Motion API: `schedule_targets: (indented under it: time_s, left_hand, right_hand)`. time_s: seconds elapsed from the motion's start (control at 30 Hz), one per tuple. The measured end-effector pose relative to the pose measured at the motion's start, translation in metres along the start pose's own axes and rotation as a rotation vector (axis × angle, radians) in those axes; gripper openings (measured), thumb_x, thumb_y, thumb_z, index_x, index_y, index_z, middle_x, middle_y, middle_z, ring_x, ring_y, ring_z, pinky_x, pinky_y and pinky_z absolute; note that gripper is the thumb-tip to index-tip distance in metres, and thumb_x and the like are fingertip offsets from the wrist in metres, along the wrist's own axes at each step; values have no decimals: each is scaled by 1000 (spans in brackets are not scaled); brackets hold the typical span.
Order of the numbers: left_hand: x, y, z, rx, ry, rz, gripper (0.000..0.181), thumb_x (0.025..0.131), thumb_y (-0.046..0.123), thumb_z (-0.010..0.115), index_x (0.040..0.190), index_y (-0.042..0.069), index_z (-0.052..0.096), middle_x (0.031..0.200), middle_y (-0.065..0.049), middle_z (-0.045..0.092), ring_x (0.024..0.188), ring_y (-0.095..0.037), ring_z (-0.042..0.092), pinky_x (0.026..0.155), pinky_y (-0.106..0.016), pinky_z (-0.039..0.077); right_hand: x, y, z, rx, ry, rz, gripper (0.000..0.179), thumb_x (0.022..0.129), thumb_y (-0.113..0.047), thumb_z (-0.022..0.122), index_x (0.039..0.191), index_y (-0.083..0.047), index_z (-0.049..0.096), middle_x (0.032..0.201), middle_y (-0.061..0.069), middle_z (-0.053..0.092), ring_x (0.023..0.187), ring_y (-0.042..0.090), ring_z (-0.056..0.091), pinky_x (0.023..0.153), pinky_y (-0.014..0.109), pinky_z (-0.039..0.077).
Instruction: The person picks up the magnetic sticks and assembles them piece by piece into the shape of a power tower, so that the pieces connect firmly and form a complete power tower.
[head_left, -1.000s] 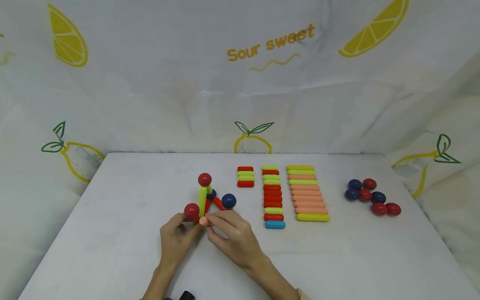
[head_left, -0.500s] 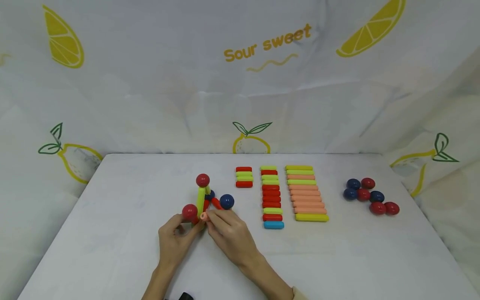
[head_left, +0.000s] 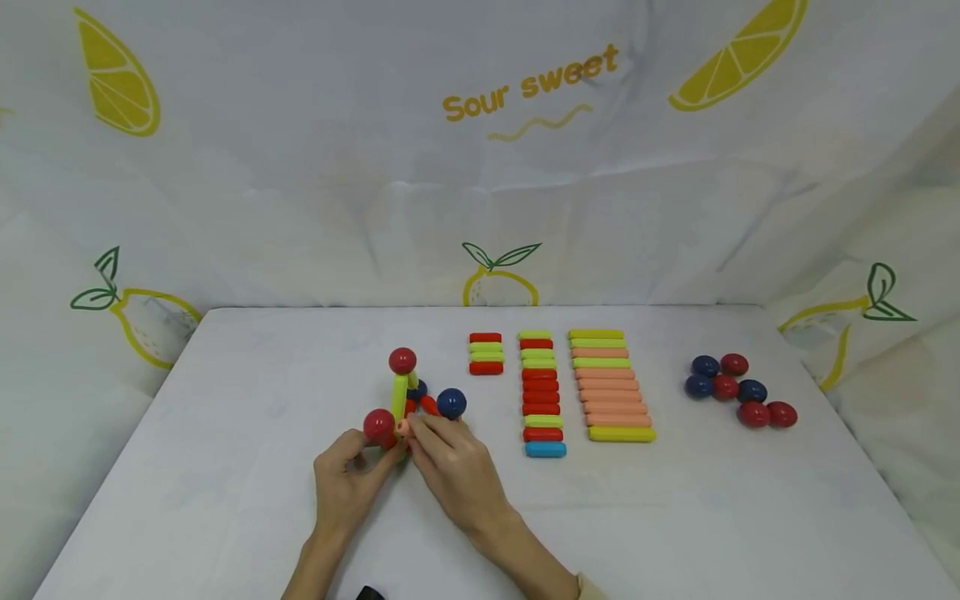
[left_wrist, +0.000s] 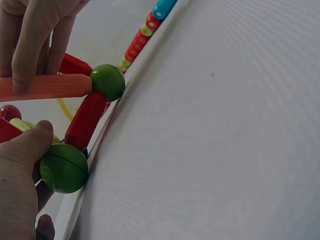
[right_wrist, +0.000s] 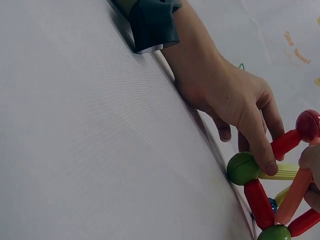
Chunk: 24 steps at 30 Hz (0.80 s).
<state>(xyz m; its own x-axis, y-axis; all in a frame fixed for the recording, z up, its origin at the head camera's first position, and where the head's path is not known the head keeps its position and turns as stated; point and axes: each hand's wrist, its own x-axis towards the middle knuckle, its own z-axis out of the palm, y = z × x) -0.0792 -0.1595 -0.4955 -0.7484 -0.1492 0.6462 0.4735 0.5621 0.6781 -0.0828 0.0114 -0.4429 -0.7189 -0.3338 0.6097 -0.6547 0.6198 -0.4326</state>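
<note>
My left hand (head_left: 351, 475) grips a frame of toy building rods and balls at a near corner. In the left wrist view its thumb lies by a green ball (left_wrist: 64, 168), with fingers beneath. My right hand (head_left: 457, 471) pinches an orange rod (left_wrist: 55, 86). The rod's end meets a second green ball (left_wrist: 108, 82), joined to the first by a red rod (left_wrist: 86, 120). One red ball (head_left: 378, 426) stands above the left fingers; another red ball (head_left: 402, 361) tops a yellow-green rod (head_left: 400, 396). A blue ball (head_left: 452, 403) sits beyond the right fingers, which partly hide the frame's base.
Right of the frame lie short rods (head_left: 487, 367), a column of medium rods (head_left: 545, 449) and a column of long rods (head_left: 622, 434). Loose red and blue balls (head_left: 725, 387) cluster farther right. A black object (head_left: 370, 593) shows at the table's near edge.
The orange rod's upper end has shifted away from me, closer to the yellow-green rod, with my right hand holding it. My left hand keeps its grip. The head view has shifted slightly.
</note>
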Motion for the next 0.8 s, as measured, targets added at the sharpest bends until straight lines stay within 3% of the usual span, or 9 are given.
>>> schedule_targets:
  time_s: [0.47,0.6,0.7,0.8]
  left_hand:
    - [-1,-1,-1,-3,-26,1,26,69,-5,87,90,7,79,73,-4,71,63,-13,52,57,-19,39]
    - [-1,-2,-1,-12,-25,8,27,68,-5,87,90,8,79,73,-4,71,63,-13,51,56,-19,39]
    - [-1,-3,-1,-25,-29,11,28,68,-4,88,90,9,79,74,-3,71,64,-14,51,56,-20,38]
    - [0,-3,0,-17,-34,12,28,68,-3,89,90,10,78,74,-2,71,64,-14,52,57,-21,38]
  right_hand:
    - [-1,-1,5,-21,-19,8,44,80,-10,87,122,-8,75,107,4,77,98,13,75,83,20,60]
    - [3,-1,-2,-29,-34,5,40,81,-14,87,119,-9,77,106,2,79,97,12,76,84,20,59]
    - [9,3,-22,23,-39,29,27,82,-18,87,107,-11,81,89,-1,80,78,6,73,74,11,56]
    - [14,17,-47,119,4,90,9,81,-17,87,81,-10,81,64,-3,71,56,2,58,56,9,47]
